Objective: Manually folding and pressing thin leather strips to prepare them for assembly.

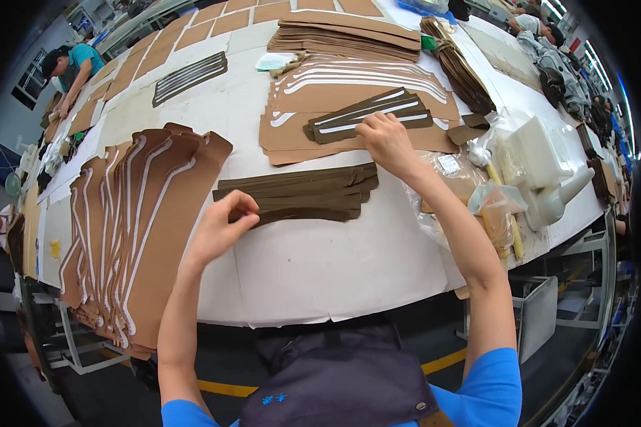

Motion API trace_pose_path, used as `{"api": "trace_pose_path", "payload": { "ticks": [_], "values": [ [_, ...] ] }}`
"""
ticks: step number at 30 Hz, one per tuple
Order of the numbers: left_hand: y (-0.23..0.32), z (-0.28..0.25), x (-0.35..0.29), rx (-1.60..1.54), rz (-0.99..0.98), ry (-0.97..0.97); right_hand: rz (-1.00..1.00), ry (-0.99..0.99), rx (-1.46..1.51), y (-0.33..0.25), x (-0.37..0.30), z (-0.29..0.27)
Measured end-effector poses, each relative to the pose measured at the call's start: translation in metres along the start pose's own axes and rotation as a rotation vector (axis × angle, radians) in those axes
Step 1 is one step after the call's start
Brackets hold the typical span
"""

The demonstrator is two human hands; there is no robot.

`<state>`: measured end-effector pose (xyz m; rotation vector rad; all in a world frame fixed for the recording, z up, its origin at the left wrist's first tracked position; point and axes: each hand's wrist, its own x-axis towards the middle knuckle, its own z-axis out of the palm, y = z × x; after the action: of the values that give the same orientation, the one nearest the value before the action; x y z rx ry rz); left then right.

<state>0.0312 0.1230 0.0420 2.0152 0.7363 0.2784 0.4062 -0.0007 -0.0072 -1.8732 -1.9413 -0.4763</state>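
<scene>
A fanned pile of dark olive strips (299,186), in fabric or leather, lies on the table in front of me. My left hand (224,224) is over its left end, fingers curled in toward the thumb; whatever they hold, if anything, is hidden. Farther off, several olive pieces with white bands (374,121) rest on a stack of brown panels (281,135). My right hand (388,142) pinches the lower edge of a white-banded olive piece there. White curved lines run across the top brown panel.
At left, brown panels with white edging (171,192) fan over the table edge. Brown stacks (349,39) stand at the back. Plastic bags (441,181), a white container (538,153) and yellow-handled tools (516,235) sit at right. A co-worker (82,64) bends over the table's far left.
</scene>
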Motion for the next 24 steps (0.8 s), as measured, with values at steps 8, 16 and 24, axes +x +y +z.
{"api": "trace_pose_path", "payload": {
  "ticks": [8, 16, 24],
  "values": [
    [0.015, 0.043, 0.089, 0.292, 0.443, 0.197, -0.243, -0.138, -0.322, -0.009, 0.029, 0.021],
    [0.007, 0.098, 0.190, 0.587, 0.569, 0.241, 0.152, 0.106, 0.146, 0.018, -0.003, -0.010],
    [0.022, 0.108, 0.178, 0.557, 0.612, 0.319, 0.740, 0.592, 0.747, 0.079, -0.078, -0.160]
  ]
}}
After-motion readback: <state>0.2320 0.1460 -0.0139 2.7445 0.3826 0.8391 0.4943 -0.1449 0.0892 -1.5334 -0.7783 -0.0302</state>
